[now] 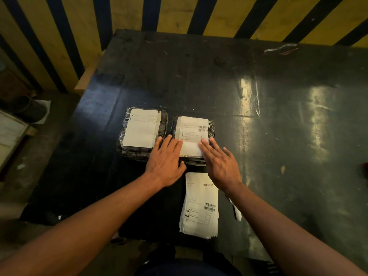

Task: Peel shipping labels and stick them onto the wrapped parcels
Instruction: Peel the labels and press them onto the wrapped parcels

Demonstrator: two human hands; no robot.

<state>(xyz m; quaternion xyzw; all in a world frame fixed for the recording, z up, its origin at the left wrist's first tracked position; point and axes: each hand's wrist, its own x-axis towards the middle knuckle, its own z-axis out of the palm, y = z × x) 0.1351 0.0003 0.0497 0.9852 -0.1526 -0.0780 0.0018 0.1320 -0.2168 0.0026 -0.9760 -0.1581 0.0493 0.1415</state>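
1. Head camera, looking down: two wrapped parcels lay side by side near the middle of a dark bench (pixel 258 80), the left parcel (pixel 142 131) and the right parcel (pixel 194 136) almost touching, both well in from the bench's left edge and far from its back edge. Wide bare bench stretched to the right of them.
2. Each parcel carried one white shipping label: the left label (pixel 140 127) lay flat and untouched, while the right label (pixel 193 134) sat under both hands.
3. The left hand (pixel 166 158) rested flat with fingers (pixel 169 141) straight and spread, its tips on the label's left edge; the right hand (pixel 220 160) pressed likewise, fingers extended, on the label's lower right corner. Neither hand gripped anything.
4. One stack of label sheets (pixel 201 206) lay just nearer the person than the right parcel, close to the bench's front edge. A single thin white strip (pixel 236 211) lay just right of the stack, partly hidden by the right forearm.
5. The bench top was black, scuffed and glossy, catching bright glare on its right half. A small tangle of scrap wire (pixel 282 49) lay near its far right.
6. Behind stood a wall of yellow and dark stripes (pixel 179 12); a grey floor (pixel 39 156) showed at the left.
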